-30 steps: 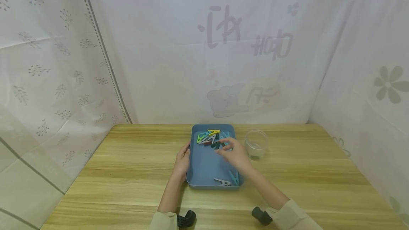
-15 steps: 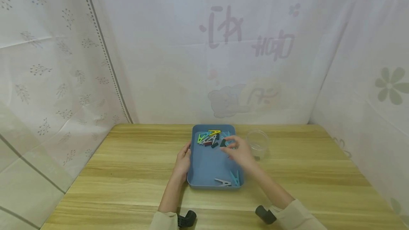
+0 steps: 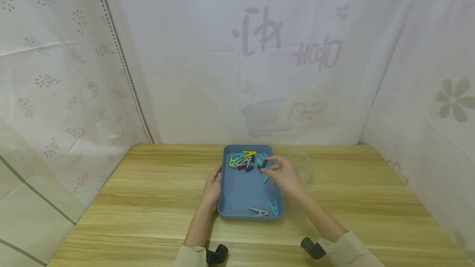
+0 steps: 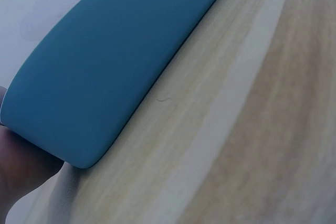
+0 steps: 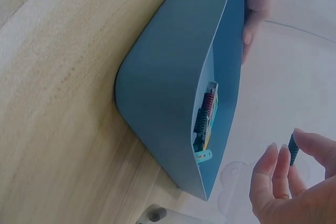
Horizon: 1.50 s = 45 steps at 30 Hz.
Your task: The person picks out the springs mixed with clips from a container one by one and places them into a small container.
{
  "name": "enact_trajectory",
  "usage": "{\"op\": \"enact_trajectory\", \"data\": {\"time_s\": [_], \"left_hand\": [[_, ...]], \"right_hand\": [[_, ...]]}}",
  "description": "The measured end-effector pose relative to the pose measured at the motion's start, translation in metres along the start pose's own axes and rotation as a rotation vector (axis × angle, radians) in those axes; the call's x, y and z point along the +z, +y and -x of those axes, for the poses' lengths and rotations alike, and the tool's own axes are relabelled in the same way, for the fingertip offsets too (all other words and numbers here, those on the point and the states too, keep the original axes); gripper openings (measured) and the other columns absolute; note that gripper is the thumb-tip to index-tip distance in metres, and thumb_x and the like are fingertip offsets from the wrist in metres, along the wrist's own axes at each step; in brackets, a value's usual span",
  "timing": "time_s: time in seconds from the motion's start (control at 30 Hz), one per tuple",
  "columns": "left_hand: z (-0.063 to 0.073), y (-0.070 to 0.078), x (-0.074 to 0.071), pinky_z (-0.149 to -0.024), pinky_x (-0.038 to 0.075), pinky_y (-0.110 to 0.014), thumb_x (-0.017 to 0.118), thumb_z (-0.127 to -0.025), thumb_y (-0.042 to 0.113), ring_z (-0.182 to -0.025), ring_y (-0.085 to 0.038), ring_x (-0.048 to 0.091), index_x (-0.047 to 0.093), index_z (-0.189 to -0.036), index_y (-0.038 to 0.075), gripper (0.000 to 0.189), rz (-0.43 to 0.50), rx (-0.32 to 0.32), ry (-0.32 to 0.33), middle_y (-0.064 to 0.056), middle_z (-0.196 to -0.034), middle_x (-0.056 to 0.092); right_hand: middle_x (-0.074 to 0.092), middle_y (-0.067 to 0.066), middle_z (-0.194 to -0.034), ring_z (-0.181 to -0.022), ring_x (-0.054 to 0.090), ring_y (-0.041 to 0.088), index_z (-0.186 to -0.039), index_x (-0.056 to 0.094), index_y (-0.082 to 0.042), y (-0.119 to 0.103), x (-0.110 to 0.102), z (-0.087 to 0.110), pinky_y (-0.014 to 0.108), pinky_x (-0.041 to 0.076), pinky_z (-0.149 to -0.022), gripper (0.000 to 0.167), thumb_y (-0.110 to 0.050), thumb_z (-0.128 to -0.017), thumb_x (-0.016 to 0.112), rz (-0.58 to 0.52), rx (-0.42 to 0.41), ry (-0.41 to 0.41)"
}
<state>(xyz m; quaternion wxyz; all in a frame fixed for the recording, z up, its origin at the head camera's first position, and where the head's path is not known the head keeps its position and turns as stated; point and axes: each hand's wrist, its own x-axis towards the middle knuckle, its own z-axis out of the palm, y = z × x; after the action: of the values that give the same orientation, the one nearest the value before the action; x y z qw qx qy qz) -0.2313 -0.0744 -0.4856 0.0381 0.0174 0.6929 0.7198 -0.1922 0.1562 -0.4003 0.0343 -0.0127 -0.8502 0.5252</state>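
A shallow blue tray [image 3: 241,193] lies on the table, and my left hand [image 3: 213,185] grips its left rim. Between thumb and fingertips my right hand [image 3: 285,174] pinches a small dark green ribbed piece [image 5: 294,149], held above the tray's right side. Below and left of it, small ribbed pieces lie in the tray: a dark green one [image 3: 250,168] and a dark red one [image 3: 242,167]. They lie among several plastic clothespins, including a yellow clothespin [image 3: 249,153] and a lime green clothespin [image 3: 233,160].
A clear round jar [image 3: 305,156] stands right of the tray, partly behind my right hand. A grey clothespin [image 3: 259,211] and a light blue clothespin [image 3: 273,207] lie at the tray's near end. Patterned curtains [image 3: 185,73] close off the table's back and sides.
My right hand has come up from the pile with the dark green ribbed piece and moved right, toward the jar. The left hand keeps its place on the tray.
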Motion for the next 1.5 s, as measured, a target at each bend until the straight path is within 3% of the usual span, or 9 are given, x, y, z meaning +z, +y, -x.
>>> {"op": "enact_trajectory", "data": {"time_s": [0.43, 0.67, 0.87, 0.97, 1.3, 1.5], "left_hand": [[0.000, 0.001, 0.000, -0.131, 0.013, -0.060, 0.031, -0.115, 0.008, -0.161, -0.047, 0.013, 0.030, -0.162, -0.006, 0.049, -0.006, -0.006, -0.002, -0.027, -0.171, 0.024], [0.000, 0.001, 0.000, -0.131, 0.014, -0.060, 0.031, -0.116, 0.009, -0.160, -0.047, 0.014, 0.031, -0.162, -0.006, 0.049, -0.011, -0.008, 0.006, -0.027, -0.171, 0.024], [0.001, 0.002, 0.000, -0.130, 0.017, -0.061, 0.030, -0.116, 0.010, -0.160, -0.048, 0.016, 0.031, -0.162, -0.005, 0.049, -0.007, -0.008, 0.006, -0.027, -0.171, 0.025], [0.001, 0.002, 0.000, -0.131, 0.016, -0.060, 0.031, -0.116, 0.010, -0.160, -0.047, 0.017, 0.032, -0.163, -0.004, 0.049, -0.009, -0.012, 0.009, -0.026, -0.171, 0.026], [0.000, 0.001, 0.000, -0.131, 0.017, -0.060, 0.031, -0.116, 0.010, -0.160, -0.046, 0.018, 0.034, -0.162, -0.003, 0.048, -0.020, -0.019, 0.021, -0.026, -0.170, 0.028], [0.000, 0.001, 0.000, -0.130, 0.017, -0.061, 0.031, -0.116, 0.010, -0.160, -0.047, 0.018, 0.033, -0.162, -0.004, 0.049, -0.018, -0.016, 0.016, -0.027, -0.170, 0.027]], "right_hand": [[0.070, 0.036, -0.120, -0.085, 0.075, 0.040, -0.136, 0.061, 0.007, 0.003, -0.013, -0.003, 0.046, 0.067, -0.075, 0.047, -0.010, -0.096, 0.077, 0.006, 0.005, 0.034], [0.070, 0.035, -0.122, -0.092, 0.076, 0.043, -0.139, 0.059, 0.005, 0.007, -0.021, -0.005, 0.048, 0.067, -0.081, 0.050, -0.015, -0.097, 0.076, 0.032, 0.011, 0.036], [0.074, 0.031, -0.111, -0.071, 0.071, 0.025, -0.139, 0.058, 0.007, 0.009, -0.030, -0.006, 0.032, 0.061, -0.061, 0.050, -0.012, -0.096, 0.076, 0.009, 0.001, 0.044], [0.074, 0.032, -0.110, -0.065, 0.067, 0.017, -0.139, 0.058, 0.008, 0.009, -0.034, -0.006, 0.028, 0.059, -0.057, 0.051, -0.010, -0.096, 0.076, -0.005, 0.009, 0.047], [0.067, 0.038, -0.124, -0.072, 0.072, 0.015, -0.141, 0.055, 0.008, 0.010, -0.045, -0.004, 0.034, 0.066, -0.072, 0.052, -0.013, -0.098, 0.075, -0.008, 0.026, 0.051], [0.068, 0.038, -0.124, -0.074, 0.074, 0.015, -0.143, 0.054, 0.008, 0.016, -0.053, -0.005, 0.034, 0.067, -0.074, 0.052, -0.012, -0.099, 0.073, -0.019, 0.051, 0.051]]}}
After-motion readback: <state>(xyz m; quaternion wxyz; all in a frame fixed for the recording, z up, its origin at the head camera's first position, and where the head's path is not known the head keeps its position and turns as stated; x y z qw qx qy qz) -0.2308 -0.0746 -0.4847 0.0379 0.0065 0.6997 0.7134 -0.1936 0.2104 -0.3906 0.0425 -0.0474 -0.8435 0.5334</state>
